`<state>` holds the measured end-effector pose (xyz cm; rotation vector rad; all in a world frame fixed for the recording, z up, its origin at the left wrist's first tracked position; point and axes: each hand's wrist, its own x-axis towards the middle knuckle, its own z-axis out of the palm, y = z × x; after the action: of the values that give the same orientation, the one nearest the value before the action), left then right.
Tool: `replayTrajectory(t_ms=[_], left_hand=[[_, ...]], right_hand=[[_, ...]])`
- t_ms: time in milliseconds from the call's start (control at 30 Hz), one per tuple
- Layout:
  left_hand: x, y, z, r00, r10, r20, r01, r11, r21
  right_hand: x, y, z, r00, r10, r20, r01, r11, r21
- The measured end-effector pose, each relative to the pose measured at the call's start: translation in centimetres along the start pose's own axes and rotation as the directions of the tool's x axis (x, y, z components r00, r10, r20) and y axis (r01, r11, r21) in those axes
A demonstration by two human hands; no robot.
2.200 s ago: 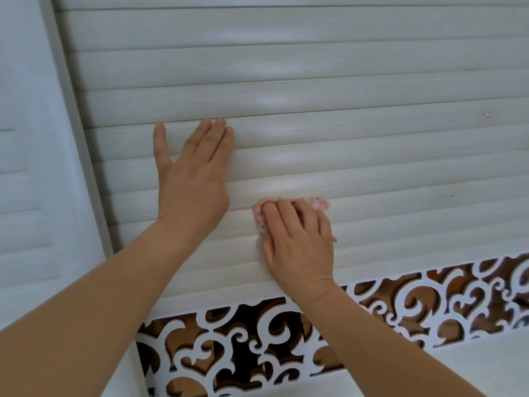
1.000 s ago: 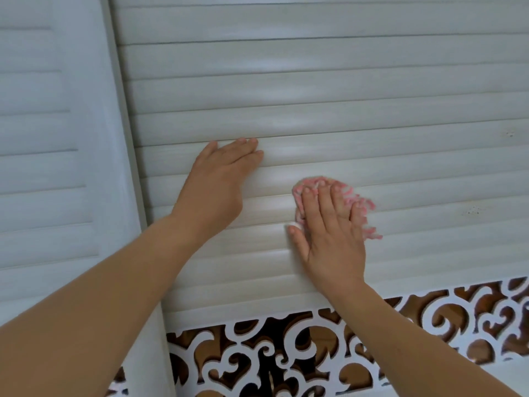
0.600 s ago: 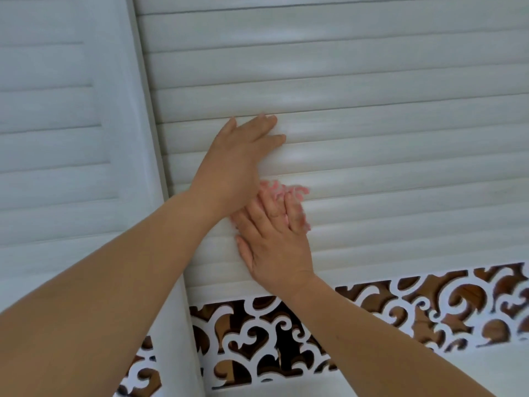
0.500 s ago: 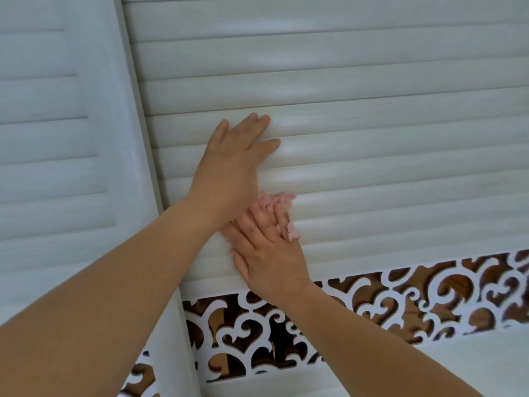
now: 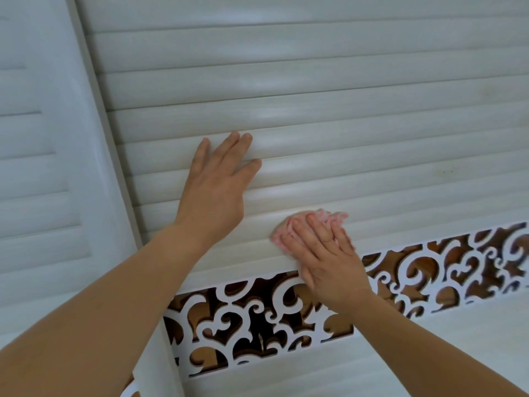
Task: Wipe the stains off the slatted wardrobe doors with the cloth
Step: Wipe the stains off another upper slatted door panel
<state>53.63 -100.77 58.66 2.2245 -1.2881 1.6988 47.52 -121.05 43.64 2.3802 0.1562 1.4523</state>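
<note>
Your left hand [image 5: 213, 196] lies flat on the slatted door [image 5: 343, 124], fingers straight and together, thumb out to the left, palm on the slats just right of the door's left edge. Your right hand [image 5: 329, 259] presses the pink cloth [image 5: 329, 217] against the lowest slats, fingers straight and laid over it; the cloth shows only as a frilly edge past the fingertips and along the index finger. The two hands are near each other but apart, the right one lower and further right.

Just under the right hand runs a white scrollwork panel [image 5: 257, 319], cut through to dark brown behind; your right wrist crosses its upper edge. To the left stands a second slatted door [image 5: 37, 181], set at an angle. Faint dark specks [image 5: 445, 171] mark a slat out to the right, well apart from the cloth. No writing or label can be read anywhere.
</note>
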Motion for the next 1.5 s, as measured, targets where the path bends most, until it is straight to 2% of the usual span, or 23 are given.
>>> replayTrajectory(t_ms=[267,333,400,500,567,700,800,900,1033,1133,1167,1267,1300,1333,1400,1467,1500], left_hand=[[-0.1,1.3,0.1,0.997,-0.072,0.014,0.071,0.996,0.053],[0.0,1.8,0.2,0.996,-0.090,-0.008,0.090,0.994,0.060],[-0.1,2.2,0.4,0.994,-0.109,-0.014,0.110,0.991,0.072],[0.8,3.4,0.5,0.992,-0.124,-0.024,0.125,0.989,0.079],[1.7,4.6,0.6,0.996,-0.092,-0.020,0.094,0.993,0.079],[4.2,7.8,1.2,0.999,0.036,0.023,-0.038,0.996,0.083],[5.9,9.8,1.7,0.996,0.066,0.058,-0.071,0.993,0.091],[7.0,11.1,2.2,0.996,0.024,0.085,-0.034,0.993,0.116],[7.6,11.9,2.7,0.992,-0.035,0.118,0.016,0.988,0.157],[7.5,12.1,2.7,0.987,-0.039,0.158,0.003,0.975,0.220],[7.5,12.2,2.6,0.984,-0.047,0.174,0.007,0.974,0.225],[7.9,13.2,1.5,0.959,-0.092,0.268,0.027,0.971,0.236],[8.1,13.6,1.3,0.951,-0.093,0.294,0.022,0.971,0.237],[8.3,14.0,1.4,0.948,-0.087,0.306,0.016,0.974,0.227],[8.9,14.8,1.6,0.940,-0.069,0.335,-0.008,0.975,0.224],[9.6,15.9,2.2,0.937,-0.056,0.346,-0.021,0.977,0.213],[9.9,16.4,2.3,0.931,-0.056,0.360,-0.022,0.978,0.210]], right_hand=[[-2.9,5.4,-0.9,0.960,0.235,0.152,-0.246,0.968,0.055],[-3.2,6.8,-1.5,0.906,0.391,0.161,-0.412,0.903,0.121],[-2.6,7.8,-2.1,0.816,0.559,0.149,-0.578,0.782,0.233],[-1.4,8.5,-3.9,0.724,0.671,0.159,-0.678,0.649,0.345],[-0.8,8.0,-4.9,0.726,0.677,0.121,-0.666,0.648,0.369],[0.8,6.5,-5.5,0.838,0.543,0.056,-0.498,0.717,0.487],[2.2,6.9,-5.1,0.891,0.451,-0.041,-0.385,0.802,0.457],[2.2,8.7,-4.8,0.890,0.433,-0.138,-0.360,0.857,0.369],[1.2,11.5,-5.1,0.864,0.466,-0.190,-0.411,0.871,0.269],[0.1,13.5,-5.2,0.816,0.550,-0.179,-0.504,0.827,0.248],[-0.2,14.0,-5.3,0.763,0.628,-0.152,-0.572,0.767,0.292],[-0.8,15.2,-5.8,0.551,0.834,0.005,-0.748,0.491,0.447],[-0.8,15.5,-6.0,0.537,0.843,0.001,-0.749,0.477,0.459],[-0.7,15.4,-6.0,0.544,0.839,-0.007,-0.732,0.479,0.485],[-0.1,15.0,-6.1,0.607,0.795,-0.013,-0.657,0.511,0.555],[0.6,14.3,-6.5,0.700,0.714,-0.006,-0.599,0.591,0.540],[0.9,13.9,-6.5,0.746,0.664,-0.035,-0.569,0.664,0.485]])
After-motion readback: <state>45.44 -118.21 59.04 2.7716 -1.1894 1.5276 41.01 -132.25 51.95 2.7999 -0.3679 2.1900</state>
